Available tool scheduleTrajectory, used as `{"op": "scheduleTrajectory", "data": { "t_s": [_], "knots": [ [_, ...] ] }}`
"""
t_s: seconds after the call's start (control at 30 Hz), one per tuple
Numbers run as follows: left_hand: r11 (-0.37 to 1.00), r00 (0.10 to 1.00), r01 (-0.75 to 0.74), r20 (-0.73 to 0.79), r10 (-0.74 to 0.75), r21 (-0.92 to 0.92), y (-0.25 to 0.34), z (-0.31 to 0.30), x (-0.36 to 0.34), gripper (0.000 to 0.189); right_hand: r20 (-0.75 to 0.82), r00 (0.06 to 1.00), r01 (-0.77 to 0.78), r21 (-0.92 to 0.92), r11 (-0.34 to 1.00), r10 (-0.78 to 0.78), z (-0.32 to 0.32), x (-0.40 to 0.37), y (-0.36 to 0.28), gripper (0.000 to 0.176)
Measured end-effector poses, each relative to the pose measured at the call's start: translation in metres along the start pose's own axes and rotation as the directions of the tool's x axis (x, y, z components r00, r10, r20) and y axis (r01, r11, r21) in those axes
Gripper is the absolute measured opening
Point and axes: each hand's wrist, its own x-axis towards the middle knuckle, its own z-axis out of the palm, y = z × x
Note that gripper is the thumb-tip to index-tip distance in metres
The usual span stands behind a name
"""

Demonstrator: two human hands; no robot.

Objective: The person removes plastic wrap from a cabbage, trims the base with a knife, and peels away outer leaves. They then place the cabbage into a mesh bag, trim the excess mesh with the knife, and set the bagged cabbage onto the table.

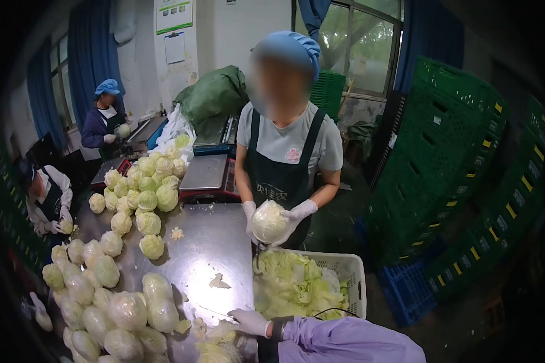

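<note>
My right hand [251, 322], in a white glove below a lavender sleeve, reaches in from the lower right. Its fingers are closed on a knife [217, 313], whose thin blade points left over the metal table [224, 257]. Just below the hand, a partly trimmed cabbage [215, 352] and loose leaves lie at the bottom edge. My left hand is not in view. To the left are piled several cabbages in clear wrap [127, 310]. Farther back is a heap of bare cabbages [148, 187].
Across the table, a co-worker in a dark apron holds a cabbage [270, 221] above a white basket [358, 281] of leaves. Two other people work at the left. Scales [204, 173] stand behind. Stacked green crates [433, 157] rise at the right, near a blue pallet [407, 293].
</note>
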Motion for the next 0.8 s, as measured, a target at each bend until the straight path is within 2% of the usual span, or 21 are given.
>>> {"op": "scheduleTrajectory", "data": {
  "t_s": [0.03,0.1,0.13,0.2,0.43,0.47,0.53,0.57,0.67,0.8],
  "knots": [
    [1.000,1.000,-0.002,-0.004,0.002,0.003,-0.003,-0.001,0.000,0.072,0.128,0.992,-0.009,0.000,1.000,0.009,-0.007,-0.003,-0.010,0.050],
    [1.000,1.000,-0.006,-0.008,0.006,0.006,-0.009,-0.001,-0.002,0.072,0.362,0.932,-0.108,0.179,0.978,0.037,-0.007,-0.017,-0.036,0.055],
    [1.000,1.000,-0.007,-0.008,0.007,0.009,-0.010,0.000,-0.001,0.072,0.359,0.933,-0.106,0.178,0.978,0.036,0.000,-0.026,-0.044,0.055],
    [1.000,1.000,0.002,-0.008,-0.002,0.015,-0.007,0.001,0.000,0.071,0.124,0.972,0.172,0.203,0.964,-0.200,0.007,-0.034,-0.051,0.071],
    [0.998,1.000,-0.013,-0.024,0.014,0.059,-0.016,0.002,-0.006,0.070,0.337,0.921,0.207,0.006,0.978,-0.197,0.018,-0.006,-0.027,0.072],
    [0.998,0.999,-0.012,-0.031,0.014,0.064,-0.016,0.002,-0.005,0.070,0.338,0.919,0.212,0.007,0.977,-0.202,0.022,-0.007,-0.026,0.072],
    [0.997,0.999,-0.010,-0.039,0.013,0.071,-0.019,0.004,-0.008,0.069,0.295,0.923,0.252,0.017,0.968,-0.246,0.020,-0.008,-0.027,0.060],
    [0.997,0.999,-0.008,-0.043,0.012,0.074,-0.021,0.004,-0.009,0.069,0.287,0.926,0.253,0.005,0.967,-0.244,0.017,-0.011,-0.026,0.060],
    [0.996,0.998,-0.022,-0.051,0.027,0.085,-0.029,0.007,-0.011,0.068,0.129,0.980,0.145,0.033,0.989,-0.148,0.001,-0.026,-0.042,0.071],
    [0.993,0.997,-0.032,-0.064,0.040,0.115,-0.052,0.013,-0.017,0.068,0.158,0.981,0.095,0.098,0.991,-0.110,-0.002,-0.026,-0.032,0.061]
  ]
}}
